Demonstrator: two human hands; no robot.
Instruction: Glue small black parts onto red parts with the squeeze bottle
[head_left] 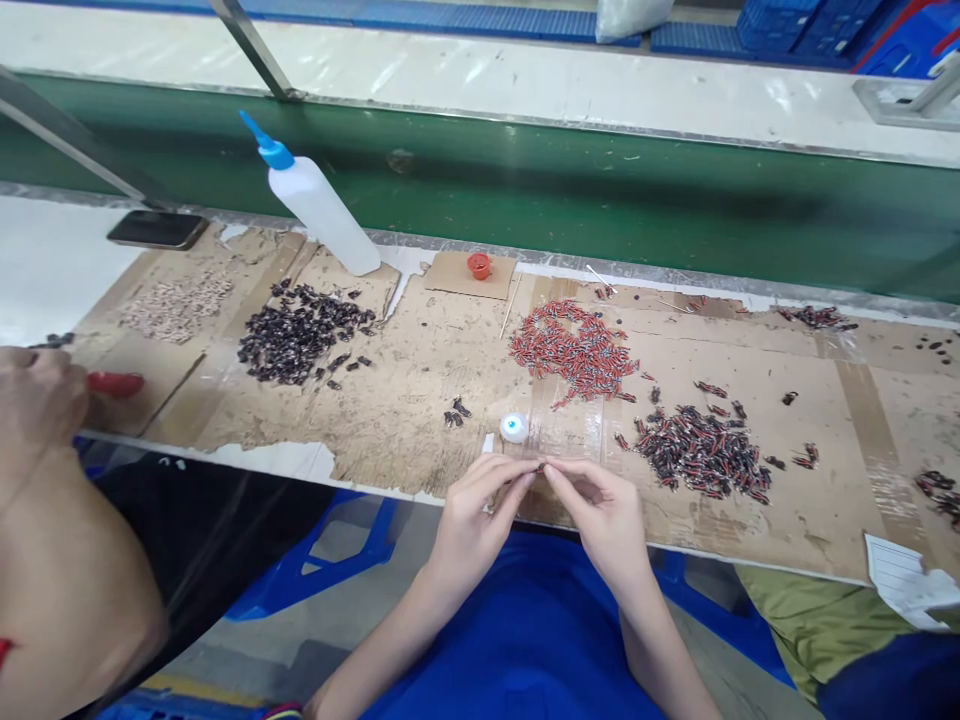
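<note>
My left hand (480,510) and my right hand (600,510) meet at the near edge of the cardboard-covered bench (420,400), fingertips pinched together on a tiny dark part (540,467) between them. Just beyond my fingers stands a small white round cap with a teal centre (514,427). A heap of red-and-grey parts (574,350) lies farther back. A pile of dark parts with red wires (701,450) sits to the right of my hands. Another pile of black parts (300,335) lies at the left.
A white squeeze bottle with a blue nozzle (319,205) leans at the back left, near a phone (157,230). A red cap (479,265) rests on a cardboard square. A green conveyor belt (600,200) runs behind. Another person's arm (45,500) holds a red-handled tool (116,383) at the left.
</note>
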